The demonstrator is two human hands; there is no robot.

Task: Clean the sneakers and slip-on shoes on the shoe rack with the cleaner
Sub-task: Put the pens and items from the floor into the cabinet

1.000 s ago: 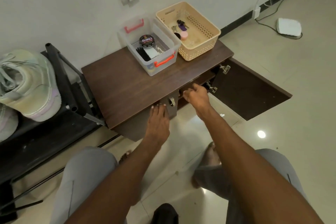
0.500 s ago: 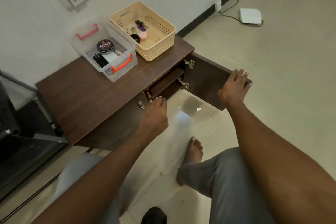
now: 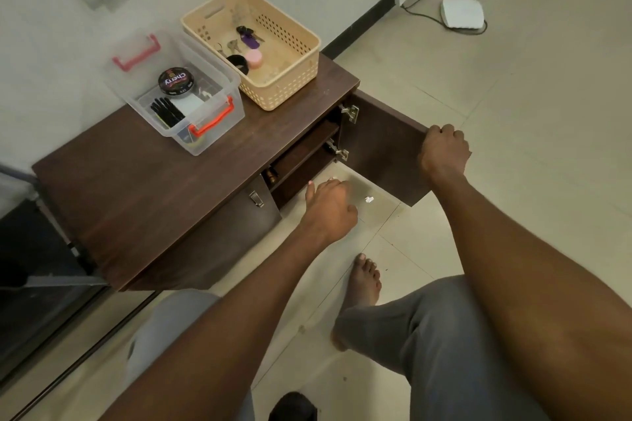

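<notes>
A low brown cabinet (image 3: 164,188) stands against the wall with its right door (image 3: 383,147) swung open. My right hand (image 3: 444,152) grips the top outer edge of that door. In front of the open compartment (image 3: 301,164), my left hand (image 3: 328,208) hangs near the floor with fingers loosely curled and nothing seen in it. On top sits a clear plastic box (image 3: 219,85) with red handles, holding a round polish tin (image 3: 176,80) and a black brush (image 3: 166,111). The dark shoe rack (image 3: 30,249) shows at the left edge; no shoes are in view.
A beige basket (image 3: 290,79) with keys and small lids stands beside the clear box. The cabinet's left door (image 3: 239,215) is closed. A white device (image 3: 461,12) with cables lies on the tiled floor at the back right. My bare foot (image 3: 366,280) rests below the cabinet.
The view swung right, so the sneakers on the rack left the frame. My right hand pulled the door wider and now curls over its edge. My left hand moved from the left door to the opening.
</notes>
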